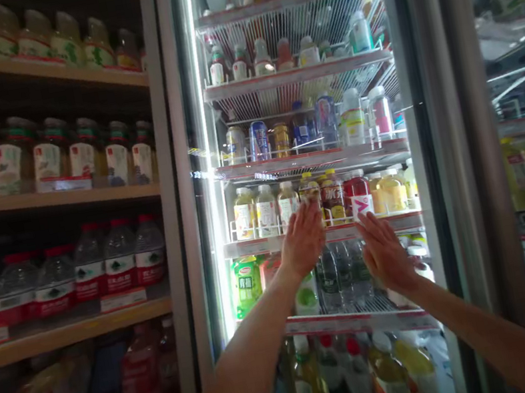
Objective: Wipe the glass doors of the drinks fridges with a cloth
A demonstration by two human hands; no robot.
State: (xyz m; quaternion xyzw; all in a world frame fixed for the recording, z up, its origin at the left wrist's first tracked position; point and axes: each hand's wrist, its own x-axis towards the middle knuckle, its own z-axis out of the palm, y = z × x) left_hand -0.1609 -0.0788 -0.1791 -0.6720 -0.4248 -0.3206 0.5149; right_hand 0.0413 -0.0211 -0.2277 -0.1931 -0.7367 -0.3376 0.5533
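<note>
My left hand [304, 238] reaches up before the middle shelf of a lit drinks cooler. Its fingers are stretched out, with the tips over a yellow-capped dark bottle [333, 196]'s left neighbour. Lower and to the right, my right hand [388, 257] is also stretched out, its fingertips just below a red drink bottle [360, 194] with a white label. Neither hand shows a thing in its grasp. Whether the fingers touch the bottles or glass in front of them, I cannot tell. Clear bottles [342, 274] stand on the shelf behind, between my wrists.
On the left, wooden shelves [39, 198] carry jars [59, 154] and red-capped water bottles [118, 256]. Cans [259, 141] stand on a higher cooler shelf. A metal door frame [450, 123] rises on the right. Large bottles [387, 371] fill the cooler's bottom.
</note>
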